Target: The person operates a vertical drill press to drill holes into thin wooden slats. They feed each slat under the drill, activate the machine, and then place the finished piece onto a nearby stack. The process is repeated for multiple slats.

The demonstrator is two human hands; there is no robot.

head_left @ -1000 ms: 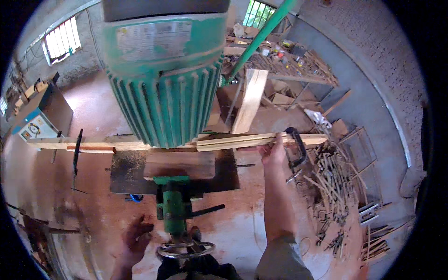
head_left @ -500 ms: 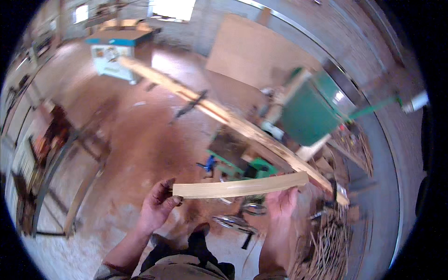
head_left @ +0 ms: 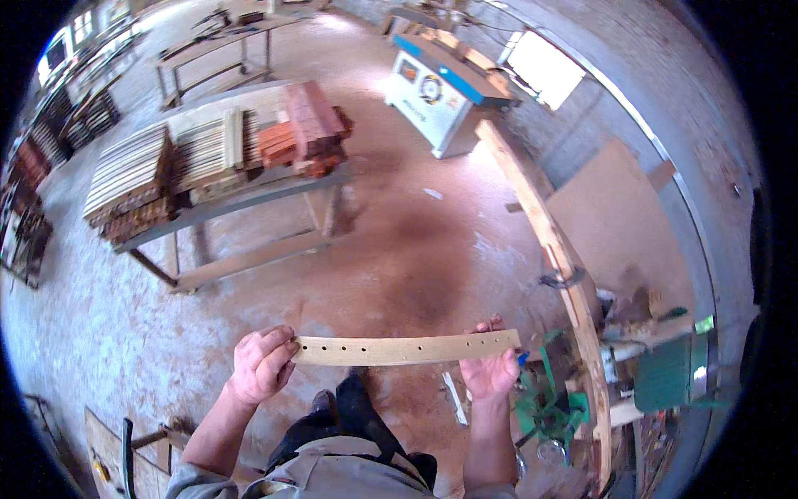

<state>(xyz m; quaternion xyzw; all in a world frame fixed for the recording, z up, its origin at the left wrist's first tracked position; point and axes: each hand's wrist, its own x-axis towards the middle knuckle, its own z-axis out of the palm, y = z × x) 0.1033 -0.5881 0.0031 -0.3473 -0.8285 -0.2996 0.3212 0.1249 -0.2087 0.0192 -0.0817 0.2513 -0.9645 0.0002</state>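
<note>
Across the front of my body I hold a pale wooden slat, slightly curved, with several small dark holes along its face. My left hand is closed around its left end, with the thumb and fingers wrapped at the edge. Under the right end lies my right hand, palm up, the slat resting between its thumb side and fingers. The slat hangs in the air at waist height, above the reddish dusty floor.
A workbench at the left bears stacked wooden strips and red blocks. Farther back stands a white and blue machine. On the right, a long timber beam runs beside a green machine. A wooden frame is lower left.
My view has swung left, bringing the workbench with stacked strips into sight. The slat has turned so its holed face shows. Both hands still hold it, and the beam has shifted rightward in view.
</note>
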